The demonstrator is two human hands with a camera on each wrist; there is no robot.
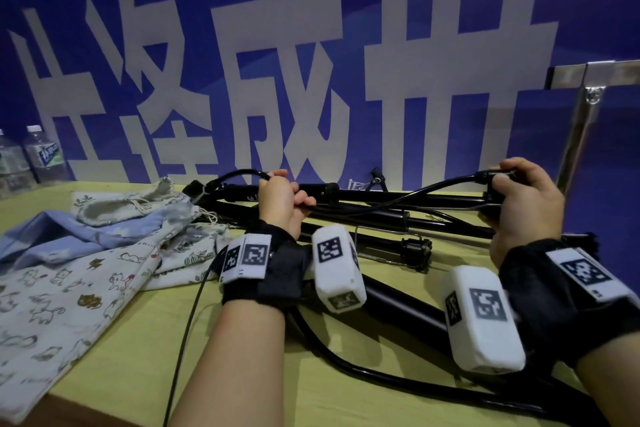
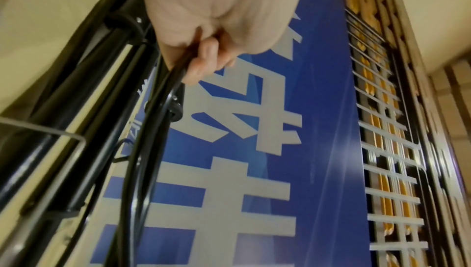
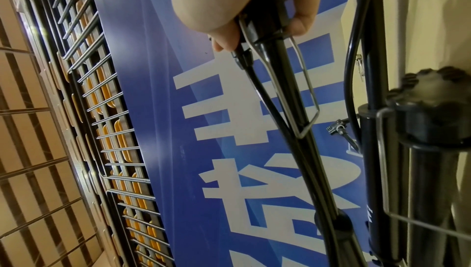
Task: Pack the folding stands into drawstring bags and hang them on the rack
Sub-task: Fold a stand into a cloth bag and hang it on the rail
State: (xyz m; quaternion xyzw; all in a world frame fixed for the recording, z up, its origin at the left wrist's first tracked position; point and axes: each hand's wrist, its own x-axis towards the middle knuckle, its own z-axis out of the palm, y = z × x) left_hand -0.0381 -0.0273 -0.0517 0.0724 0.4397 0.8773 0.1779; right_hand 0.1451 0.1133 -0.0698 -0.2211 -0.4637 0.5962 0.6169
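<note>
A black folding stand is held level just above the yellow table. My left hand grips its left part, fingers curled round the tube and a thin black hose. My right hand grips the right end, wrapped round the black head where the hose and a wire clip join. More black folded stands lie on the table below. Drawstring bags, beige, blue and cat-printed, lie in a heap at the left.
A blue banner with large white characters stands behind the table. A metal rack post rises at the right. Two water bottles stand at the far left. A black cable runs down over the front edge.
</note>
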